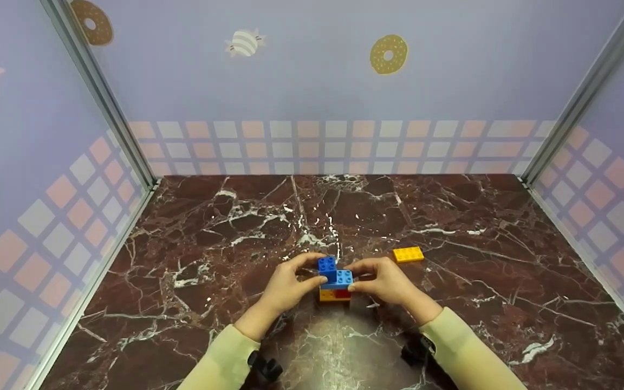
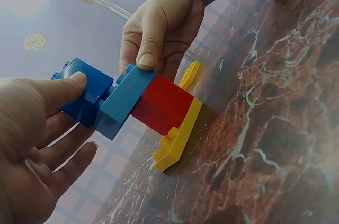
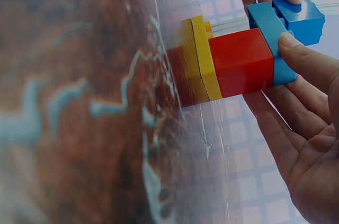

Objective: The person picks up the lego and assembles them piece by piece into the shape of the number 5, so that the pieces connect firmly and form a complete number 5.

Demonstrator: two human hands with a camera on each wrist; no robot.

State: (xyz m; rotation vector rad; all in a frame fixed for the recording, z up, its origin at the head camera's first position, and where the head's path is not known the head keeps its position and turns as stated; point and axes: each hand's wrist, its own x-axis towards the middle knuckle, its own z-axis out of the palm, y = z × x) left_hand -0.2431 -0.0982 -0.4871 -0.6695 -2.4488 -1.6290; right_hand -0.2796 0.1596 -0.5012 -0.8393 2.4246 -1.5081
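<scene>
A small stack of toy building bricks stands on the table, with a yellow flat brick (image 2: pixel 180 142) at its base. Over that come a red block (image 3: pixel 243 62) and a light blue brick (image 1: pixel 344 277). The topmost piece, a dark blue block (image 1: pixel 327 265), is over the left part of the light blue one; a narrow gap shows between them in the wrist views. My left hand (image 1: pixel 285 284) pinches the dark blue block between thumb and fingers. From the other side, my right hand (image 1: pixel 390 281) grips the light blue brick, its thumb on the near face.
Another yellow flat brick (image 1: pixel 408 254) lies apart on the marbled table (image 1: pixel 225 233), beyond my right hand. Lilac panels (image 1: pixel 312 92) with printed squares enclose the table at the back and both sides.
</scene>
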